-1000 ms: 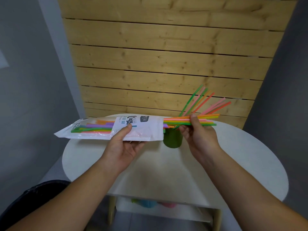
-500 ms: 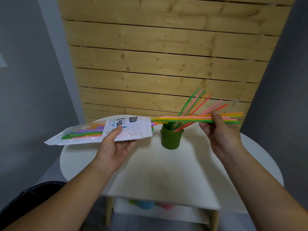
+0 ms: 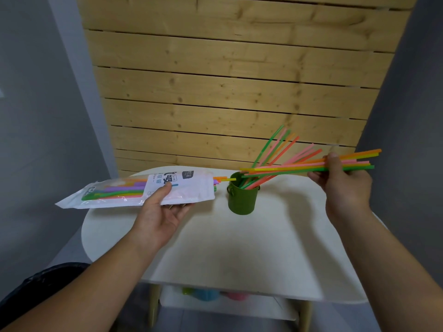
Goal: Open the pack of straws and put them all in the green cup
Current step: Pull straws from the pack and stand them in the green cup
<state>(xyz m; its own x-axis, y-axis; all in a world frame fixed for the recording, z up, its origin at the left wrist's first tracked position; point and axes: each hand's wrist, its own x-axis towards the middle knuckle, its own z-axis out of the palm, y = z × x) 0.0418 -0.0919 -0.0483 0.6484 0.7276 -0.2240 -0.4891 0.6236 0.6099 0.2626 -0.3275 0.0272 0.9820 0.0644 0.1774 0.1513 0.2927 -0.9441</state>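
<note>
My left hand [image 3: 161, 213] grips the white straw pack [image 3: 134, 191] from below with the thumb on top, holding it level above the table's left side. Coloured straws still lie inside, and a few tips poke out of its open right end. My right hand [image 3: 342, 185] pinches a bundle of straws [image 3: 287, 169] held almost level, clear of the pack, its left ends hanging over the green cup [image 3: 242, 198]. The cup stands at the back middle of the table with several straws [image 3: 271, 152] leaning out of it to the right.
The white round table [image 3: 239, 248] stands against a wooden slat wall [image 3: 227, 92]. Grey walls close in on both sides. A lower shelf under the table holds small coloured items [image 3: 208, 294]. A dark object [image 3: 40, 281] sits at the lower left.
My right hand has drawn the bundle of straws rightward, fully out of the pack. The pack in my left hand has shifted slightly left.
</note>
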